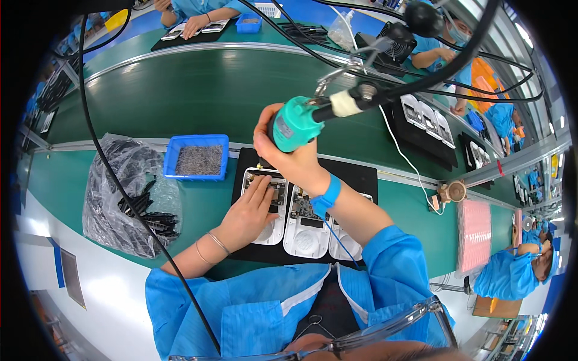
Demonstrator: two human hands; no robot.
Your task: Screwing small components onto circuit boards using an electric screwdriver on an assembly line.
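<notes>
My right hand (288, 157) grips a teal electric screwdriver (298, 122) that hangs from a black cable, held upright over the leftmost white device housing (270, 231). My left hand (248, 212) lies flat on that same housing, fingers spread over its circuit board. Two more white housings (304, 231) sit beside it to the right on a black mat (355, 175). The screwdriver's tip is hidden behind my right hand.
A blue tray of small screws (198, 157) stands left of the mat. A clear plastic bag of black parts (133, 201) lies further left. A green conveyor belt (198, 90) runs behind. Other people in blue coats work at the top and right. A pink sheet (474, 234) lies at right.
</notes>
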